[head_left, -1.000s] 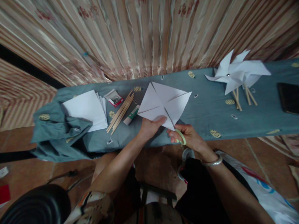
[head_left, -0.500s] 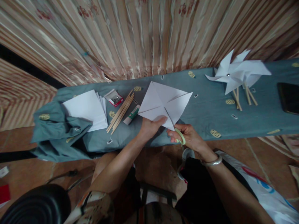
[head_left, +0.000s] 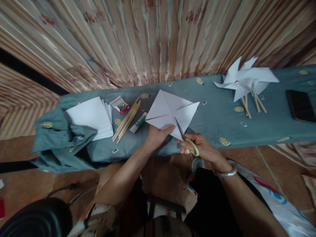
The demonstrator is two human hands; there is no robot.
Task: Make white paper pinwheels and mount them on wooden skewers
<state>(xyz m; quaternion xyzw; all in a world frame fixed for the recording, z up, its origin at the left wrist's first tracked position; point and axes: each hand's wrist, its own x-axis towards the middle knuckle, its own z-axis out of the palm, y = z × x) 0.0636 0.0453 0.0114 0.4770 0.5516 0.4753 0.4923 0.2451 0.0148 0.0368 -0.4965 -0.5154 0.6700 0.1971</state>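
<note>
A square sheet of white paper (head_left: 168, 105), slit inward from its corners, is held over the covered table. My left hand (head_left: 159, 135) grips its near edge, thumb on top and fingers underneath. In my right hand (head_left: 201, 146) is a pair of scissors (head_left: 194, 148) with pale green handles, my fingers wrapped around the loops. The blades lie along the paper's near corner, tips pointing toward its middle. Left of the paper are a green-and-white box (head_left: 138, 122), several wooden sticks (head_left: 127, 120) and a small red-and-white box (head_left: 120, 105) of metal pins.
A stack of white paper (head_left: 91, 115) lies at the left, partly under bunched cloth (head_left: 66, 141). White paper pinwheels (head_left: 244, 79) on sticks rest at the right, with a black phone (head_left: 300, 106) beyond. A pleated curtain (head_left: 158, 42) hangs behind the table.
The scissors' blades now show more plainly along the slit at the near corner, with my right hand slightly lower and farther right. My left hand still grips the paper. The view has shifted slightly.
</note>
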